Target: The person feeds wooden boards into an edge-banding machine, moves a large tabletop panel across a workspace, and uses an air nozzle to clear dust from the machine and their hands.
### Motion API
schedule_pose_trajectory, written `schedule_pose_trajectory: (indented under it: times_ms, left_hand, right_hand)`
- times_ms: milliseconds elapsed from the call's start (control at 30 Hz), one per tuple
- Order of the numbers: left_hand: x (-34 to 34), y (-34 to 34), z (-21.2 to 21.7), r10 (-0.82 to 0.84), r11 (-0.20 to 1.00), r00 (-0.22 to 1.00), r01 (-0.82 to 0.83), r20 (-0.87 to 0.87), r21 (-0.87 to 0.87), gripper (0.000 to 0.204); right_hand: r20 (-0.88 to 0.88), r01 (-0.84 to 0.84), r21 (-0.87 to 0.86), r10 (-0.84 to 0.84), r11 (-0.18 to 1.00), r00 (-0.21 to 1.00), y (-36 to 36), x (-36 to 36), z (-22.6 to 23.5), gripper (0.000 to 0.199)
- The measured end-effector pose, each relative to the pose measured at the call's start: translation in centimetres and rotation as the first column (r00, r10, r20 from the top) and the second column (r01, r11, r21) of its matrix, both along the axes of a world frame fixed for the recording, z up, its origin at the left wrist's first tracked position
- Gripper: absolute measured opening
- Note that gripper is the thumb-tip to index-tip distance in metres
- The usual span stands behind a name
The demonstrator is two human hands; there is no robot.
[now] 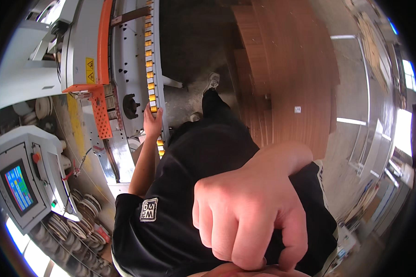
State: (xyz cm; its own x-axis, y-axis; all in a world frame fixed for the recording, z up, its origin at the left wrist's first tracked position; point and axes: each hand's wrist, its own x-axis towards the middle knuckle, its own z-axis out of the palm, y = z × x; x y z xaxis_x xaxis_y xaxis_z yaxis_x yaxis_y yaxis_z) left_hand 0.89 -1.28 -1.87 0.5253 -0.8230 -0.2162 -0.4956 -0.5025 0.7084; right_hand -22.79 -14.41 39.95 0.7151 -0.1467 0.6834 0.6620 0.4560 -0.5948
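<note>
My left hand [152,122] rests on the roller rail [149,64] along the machine's edge. Its thumb and forefinger are apart, on either side of a yellow roller, and it holds nothing loose. Close to the camera, my right hand [249,214] is raised with its back showing. Its fingers are curled and the thumb bends in towards them at the lower edge. Whatever lies between those fingertips, if anything, is hidden.
At left stands a machine with an orange guard [101,51] and a control panel [21,182] with a lit screen. Rolls of edge banding [85,207] sit below the panel. Brown wood-grain boards [291,78] are stacked at right. My shoe [211,82] is on the floor between.
</note>
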Motion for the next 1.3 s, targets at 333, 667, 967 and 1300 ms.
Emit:
schedule_pose_trajectory:
  times_ms: [333, 667, 967, 1300]
  left_hand:
    - [-0.1, 0.6, -0.9, 0.010, 1.000, 0.997, -0.008, 0.077, -0.017, 0.064]
    - [-0.1, 0.4, -1.1, 0.019, 0.998, 0.995, -0.024, 0.100, 0.052, 0.068]
    - [-0.4, 0.6, -1.5, 0.070, 0.994, 0.978, -0.086, 0.199, 0.073, 0.068]
    - [0.9, 1.3, -3.1, 0.174, 0.983, 0.985, -0.174, 0.001, 0.063, 0.062]
  right_hand:
    - [0.086, -0.026, 0.177, 0.011, 0.984, 0.996, 7.8, -3.5, 1.2, 0.036]
    - [-0.018, 0.080, -0.114, -0.082, 0.990, 0.996, 6.9, -9.4, 2.1, 0.035]
    - [-0.055, 0.058, -0.130, -0.066, 0.990, 0.996, 6.1, -16.9, 3.7, 0.038]
    - [-0.020, -0.037, -0.177, 0.034, 0.984, 0.999, 7.0, -19.1, 3.2, 0.038]
